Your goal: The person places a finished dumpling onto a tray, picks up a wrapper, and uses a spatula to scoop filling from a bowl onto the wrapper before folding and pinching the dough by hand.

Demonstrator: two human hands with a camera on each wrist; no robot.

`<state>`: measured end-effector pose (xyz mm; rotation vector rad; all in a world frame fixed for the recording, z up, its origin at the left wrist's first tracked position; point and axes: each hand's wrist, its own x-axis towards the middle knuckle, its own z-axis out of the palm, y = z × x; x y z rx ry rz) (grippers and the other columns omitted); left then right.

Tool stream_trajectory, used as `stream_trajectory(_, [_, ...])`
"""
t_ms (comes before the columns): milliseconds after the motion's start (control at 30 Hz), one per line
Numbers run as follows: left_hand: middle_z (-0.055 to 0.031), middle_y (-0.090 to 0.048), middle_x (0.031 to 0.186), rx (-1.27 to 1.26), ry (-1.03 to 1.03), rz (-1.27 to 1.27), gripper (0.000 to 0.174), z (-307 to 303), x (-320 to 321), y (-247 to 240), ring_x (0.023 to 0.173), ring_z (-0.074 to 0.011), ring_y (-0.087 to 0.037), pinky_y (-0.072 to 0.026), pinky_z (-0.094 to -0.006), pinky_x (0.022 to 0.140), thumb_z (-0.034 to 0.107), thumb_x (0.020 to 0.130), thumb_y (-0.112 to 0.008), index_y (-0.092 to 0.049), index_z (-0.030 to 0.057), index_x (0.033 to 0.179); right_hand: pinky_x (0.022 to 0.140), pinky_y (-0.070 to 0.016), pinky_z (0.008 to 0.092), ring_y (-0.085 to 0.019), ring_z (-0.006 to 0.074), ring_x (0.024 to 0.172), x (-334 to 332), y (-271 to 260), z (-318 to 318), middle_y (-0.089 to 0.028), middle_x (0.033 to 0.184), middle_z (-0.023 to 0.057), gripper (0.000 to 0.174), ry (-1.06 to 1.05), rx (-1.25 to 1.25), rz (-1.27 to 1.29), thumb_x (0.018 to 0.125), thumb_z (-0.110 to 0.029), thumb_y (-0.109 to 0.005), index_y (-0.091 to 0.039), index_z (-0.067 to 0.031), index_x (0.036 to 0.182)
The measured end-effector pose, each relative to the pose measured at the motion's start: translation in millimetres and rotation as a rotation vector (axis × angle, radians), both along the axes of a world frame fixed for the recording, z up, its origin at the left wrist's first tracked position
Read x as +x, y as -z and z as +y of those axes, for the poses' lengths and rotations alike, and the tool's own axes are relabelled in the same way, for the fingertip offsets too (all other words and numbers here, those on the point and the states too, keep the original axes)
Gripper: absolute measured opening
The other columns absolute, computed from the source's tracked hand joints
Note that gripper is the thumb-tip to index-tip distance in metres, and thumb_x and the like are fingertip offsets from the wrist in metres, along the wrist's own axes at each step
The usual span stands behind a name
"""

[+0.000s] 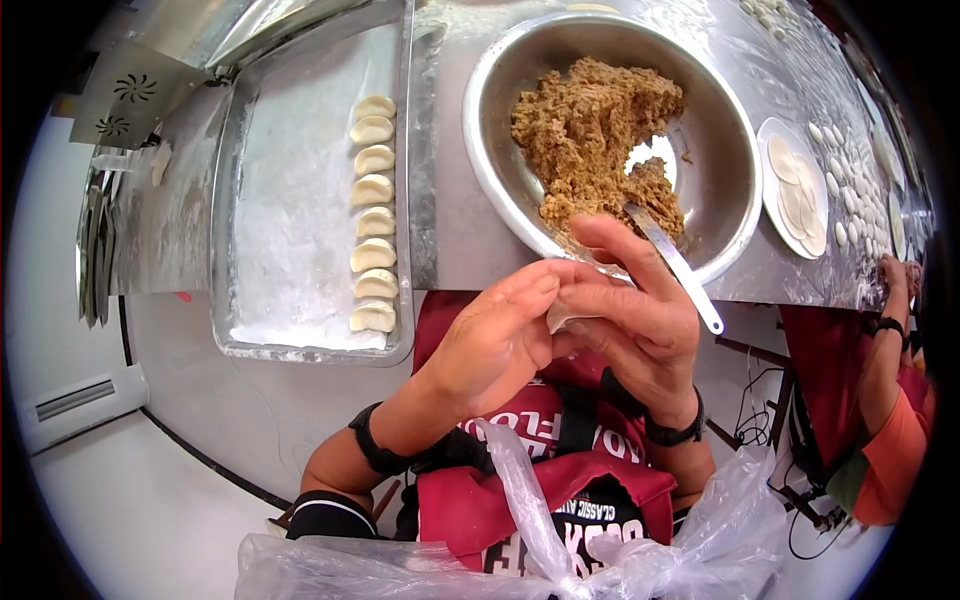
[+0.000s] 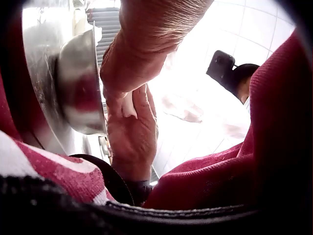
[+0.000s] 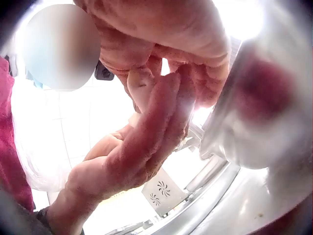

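A pale dumpling (image 1: 568,314) is held between both hands in front of the bowl, mostly hidden by fingers in the head view. My left hand (image 1: 500,340) pinches it from the left, fingertips meeting those of the right. From the other side my right hand (image 1: 645,320) curls its fingers and thumb round the dough. In the left wrist view a white edge of the dumpling (image 2: 129,105) shows between the hands. Just beyond them sits a steel bowl (image 1: 482,130) of brown minced filling (image 1: 600,120). A flat metal spatula (image 1: 675,265) leans in it, handle over the near rim.
On the left, a metal tray (image 1: 290,200) carries a column of folded dumplings (image 1: 373,190) along its right side. A white plate (image 1: 770,180) of round wrappers (image 1: 795,195) stands right of the bowl. Farther right are dough pieces (image 1: 850,190) and another person's arm (image 1: 885,360).
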<state>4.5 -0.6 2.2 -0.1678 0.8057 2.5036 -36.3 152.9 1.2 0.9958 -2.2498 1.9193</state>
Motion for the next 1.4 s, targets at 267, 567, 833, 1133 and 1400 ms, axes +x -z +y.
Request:
stream_trajectory(267, [-0.0134, -0.047, 0.120, 0.038, -0.028, -0.037, 0.033, -2.2, -1.2, 2.9, 0.114, -0.0200, -0.045, -0.0375, -0.0353, 0.096, 0.018, 0.093, -0.037, -0.040, 0.0009, 0.121, 0.080, -0.0464, 0.0313, -0.053, 0.0280, 0.104, -0.8, 7.9, -1.7, -0.053, 0.114, 0.0179, 0.026, 0.037, -0.048, 0.030, 0.065, 0.001, -0.068, -0.066, -0.0023, 0.091])
stream_trajectory(567, [-0.0139, -0.046, 0.121, 0.081, -0.060, -0.040, 0.033, -1.7, -5.4, 3.0, 0.113, -0.0203, -0.047, -0.0380, -0.0346, 0.096, 0.017, 0.093, -0.038, -0.040, 0.0026, 0.121, 0.079, -0.0460, 0.0315, -0.055, 0.0288, 0.101, -4.1, 10.2, -6.4, -0.055, 0.111, 0.0173, 0.024, 0.081, -0.071, 0.113, 0.065, -0.001, -0.069, -0.065, -0.0028, 0.088])
stream_trajectory(833, [-0.0090, -0.049, 0.118, 0.245, -0.074, -0.069, 0.032, 0.5, -13.5, 6.7, 0.107, -0.0169, -0.049, -0.0414, -0.0328, 0.091, 0.018, 0.093, -0.038, -0.041, 0.0038, 0.122, 0.078, -0.0456, 0.0329, -0.055, 0.0290, 0.098, -15.2, 10.7, -6.8, -0.056, 0.109, 0.0173, 0.022, 0.062, -0.105, 0.256, 0.065, -0.003, -0.070, -0.064, -0.0007, 0.085])
stream_trajectory(1133, [-0.0038, -0.050, 0.113, 0.243, -0.101, -0.124, 0.031, 5.0, -14.6, 4.1, 0.102, -0.0135, -0.050, -0.0422, -0.0323, 0.089, 0.023, 0.094, -0.041, -0.043, 0.0074, 0.121, 0.079, -0.0447, 0.0361, -0.055, 0.0302, 0.097, -24.8, -2.0, -7.3, -0.061, 0.101, 0.0126, 0.023, 0.076, -0.071, 0.380, 0.062, -0.005, -0.070, -0.064, 0.0001, 0.084])
stream_trajectory(1400, [-0.0003, -0.050, 0.112, 0.212, -0.139, -0.171, 0.029, 10.2, -17.8, -4.0, 0.101, -0.0112, -0.048, -0.0424, -0.0302, 0.087, 0.026, 0.094, -0.042, -0.046, 0.0101, 0.118, 0.077, -0.0447, 0.0373, -0.057, 0.0289, 0.093, -25.3, -8.5, -16.1, -0.062, 0.096, 0.0123, 0.022, 0.153, -0.044, 0.414, 0.061, -0.008, -0.069, -0.064, 0.0018, 0.080])
